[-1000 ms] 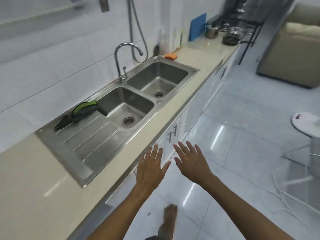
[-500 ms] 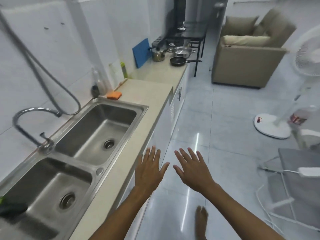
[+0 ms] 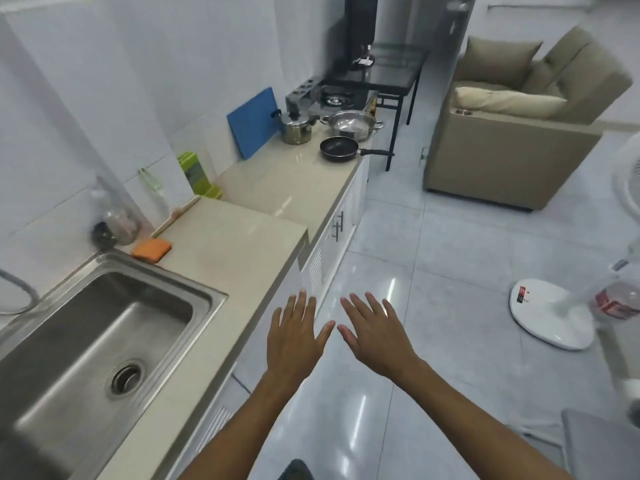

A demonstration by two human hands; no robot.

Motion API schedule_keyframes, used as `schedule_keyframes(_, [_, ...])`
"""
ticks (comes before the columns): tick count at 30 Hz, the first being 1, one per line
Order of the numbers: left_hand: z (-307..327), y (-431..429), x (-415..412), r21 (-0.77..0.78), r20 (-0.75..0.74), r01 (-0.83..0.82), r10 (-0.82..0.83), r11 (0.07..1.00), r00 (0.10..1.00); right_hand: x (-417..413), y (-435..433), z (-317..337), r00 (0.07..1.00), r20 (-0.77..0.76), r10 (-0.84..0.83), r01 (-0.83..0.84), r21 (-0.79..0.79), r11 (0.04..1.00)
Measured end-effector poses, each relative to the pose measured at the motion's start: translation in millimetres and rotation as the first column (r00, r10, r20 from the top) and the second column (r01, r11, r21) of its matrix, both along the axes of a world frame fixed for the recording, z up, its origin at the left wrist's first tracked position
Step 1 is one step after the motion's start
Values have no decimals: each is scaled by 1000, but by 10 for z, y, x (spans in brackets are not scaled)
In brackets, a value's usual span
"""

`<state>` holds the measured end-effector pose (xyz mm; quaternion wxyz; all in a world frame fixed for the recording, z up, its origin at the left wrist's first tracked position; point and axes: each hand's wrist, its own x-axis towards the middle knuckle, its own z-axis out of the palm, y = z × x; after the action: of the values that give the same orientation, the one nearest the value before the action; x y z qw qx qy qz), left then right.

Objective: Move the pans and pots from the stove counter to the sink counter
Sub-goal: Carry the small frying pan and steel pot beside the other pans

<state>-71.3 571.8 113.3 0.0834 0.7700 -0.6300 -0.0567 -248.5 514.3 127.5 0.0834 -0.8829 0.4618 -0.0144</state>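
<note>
Since the frame half a second back the view has travelled along the table toward the stove end: the tap and the nearer basin have dropped out of sight, only one sink basin shows at lower left, and the cookware at the far end looks closer. The pale stone table runs from the sink away along a white tiled wall, with a step where the sink section meets the farther section; white cabinet doors sit below it and a glossy tiled floor spreads to the right. A tan sofa stands across the room and a white fan base rests on the floor at right. An orange sponge lies just beside the sink's far corner. At the far end a blue cutting board leans on the wall; near it stand a lidded steel pot, a wide steel pot under a lid, and a black frying pan that looks empty, its handle pointing right past the table edge. A stove sits behind them. The left hand and right hand hover side by side over the floor by the table edge, palms down, fingers spread wide, holding nothing.
</note>
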Motion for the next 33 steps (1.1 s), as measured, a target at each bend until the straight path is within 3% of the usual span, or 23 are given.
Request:
schedule_keyframes(9, [-246, -2477, -145, 2, -53, 59, -59, 998, 997, -102, -2280, -250, 999, -10, -50, 50, -13, 999])
schedule_keyframes(21, [-208, -5698, -496, 75, -119, 162, -152, 984, 981, -442, -5342, -55, 988, -5, -157, 157, -45, 987])
schedule_keyframes(25, [-267, -6637, -562, 90, -133, 95, -82, 991, 988, -478, -6396, -167, 990, 26, -140, 141, -56, 988])
schedule_keyframes(29, [-243, -7524, -623, 134, -175, -35, 59, 990, 983, -481, -7517, -207, 995, 12, -101, 100, 29, 995])
schedule_keyframes(33, [-310, -8266, -609, 206, -192, -189, 229, 960, 954, -362, -8535, -100, 990, 121, -79, 64, 127, 990])
